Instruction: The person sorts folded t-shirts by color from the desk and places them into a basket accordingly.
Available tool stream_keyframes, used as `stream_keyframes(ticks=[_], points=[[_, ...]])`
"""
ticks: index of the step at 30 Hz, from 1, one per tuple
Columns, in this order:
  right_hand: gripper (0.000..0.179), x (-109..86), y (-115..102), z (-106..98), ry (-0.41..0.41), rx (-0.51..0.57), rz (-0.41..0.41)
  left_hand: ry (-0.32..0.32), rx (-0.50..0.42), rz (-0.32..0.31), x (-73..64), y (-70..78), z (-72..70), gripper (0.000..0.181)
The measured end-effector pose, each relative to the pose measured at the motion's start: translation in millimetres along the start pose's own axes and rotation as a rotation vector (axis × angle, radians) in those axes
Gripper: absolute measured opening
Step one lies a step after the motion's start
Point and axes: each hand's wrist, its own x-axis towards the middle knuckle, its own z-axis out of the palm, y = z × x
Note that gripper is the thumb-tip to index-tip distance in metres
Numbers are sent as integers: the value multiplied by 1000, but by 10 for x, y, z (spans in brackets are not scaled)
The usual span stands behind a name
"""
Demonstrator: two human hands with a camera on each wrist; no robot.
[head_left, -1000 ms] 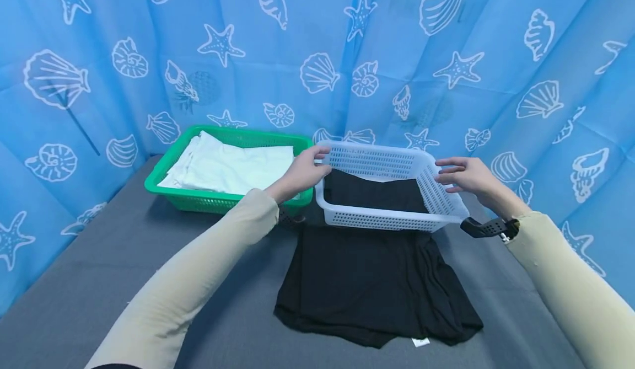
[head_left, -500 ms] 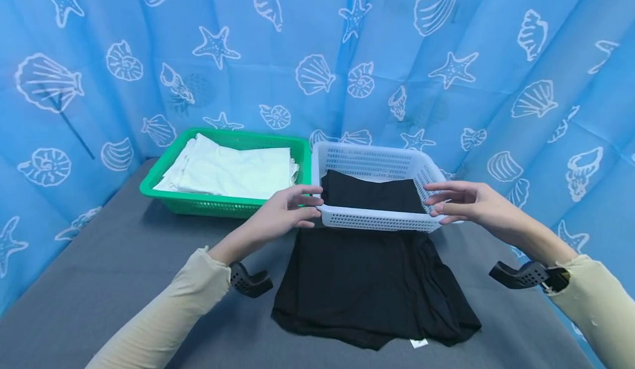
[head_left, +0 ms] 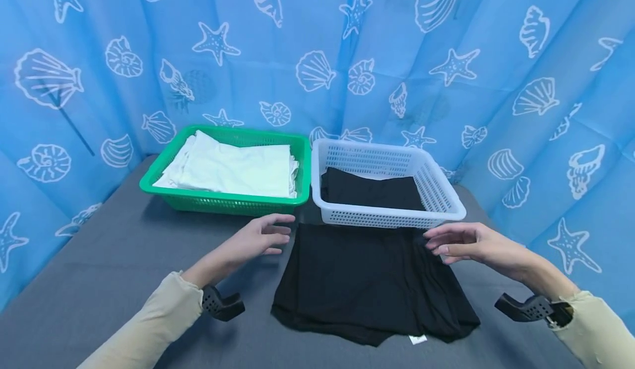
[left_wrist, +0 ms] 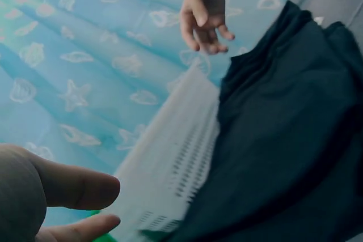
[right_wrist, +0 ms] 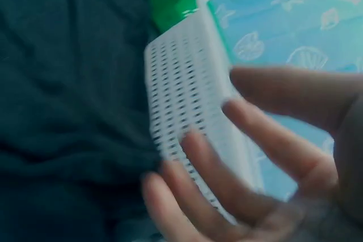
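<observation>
A black garment (head_left: pixel 357 281), likely a shirt, lies spread on the grey table with its sides folded in and a small white tag at its near edge. My left hand (head_left: pixel 255 242) hovers by its far left corner, fingers relaxed and holding nothing. Over its far right corner is my right hand (head_left: pixel 471 245), fingers loosely bent and apart, also holding nothing. Just behind stands a white basket (head_left: pixel 382 217) with a folded black garment (head_left: pixel 372 191) inside. In the right wrist view, the right fingers (right_wrist: pixel 212 168) overlap the white basket's perforated side (right_wrist: pixel 176 83).
To the left of the white basket stands a green basket (head_left: pixel 223 203) with folded white clothes (head_left: pixel 233 167) in it. A blue curtain (head_left: pixel 317 54) with shell and starfish prints hangs behind. The grey table (head_left: pixel 119 269) extends to the left of the black garment.
Both hands have drawn back from the white basket toward me, down to the far corners of the spread garment. The left hand has also moved left. The baskets and clothes have stayed put.
</observation>
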Motion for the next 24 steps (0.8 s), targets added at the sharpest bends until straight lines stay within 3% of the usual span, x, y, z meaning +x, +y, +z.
stream_keyframes(ticks=[5, 8, 11, 14, 17, 21, 24], points=[[57, -6, 217, 60, 207, -54, 152, -26, -54, -37, 39, -108, 106, 51], [65, 24, 341, 109, 235, -29, 237, -35, -79, -49, 86, -159, 213, 52], [72, 52, 445, 167, 221, -21, 297, -4, -64, -61, 117, -187, 329, 54], [78, 71, 501, 221, 206, -35, 289, 74, -8, -72, 123, -181, 449, 55], [81, 92, 526, 268, 200, -79, 210, 150, 45, -69, 120, -155, 576, 53], [77, 108, 531, 325, 227, -136, 168, 243, 182, -40, 114, -151, 727, 53], [72, 101, 539, 346, 265, -147, 196, 249, 235, -16, 120, -180, 768, 52]])
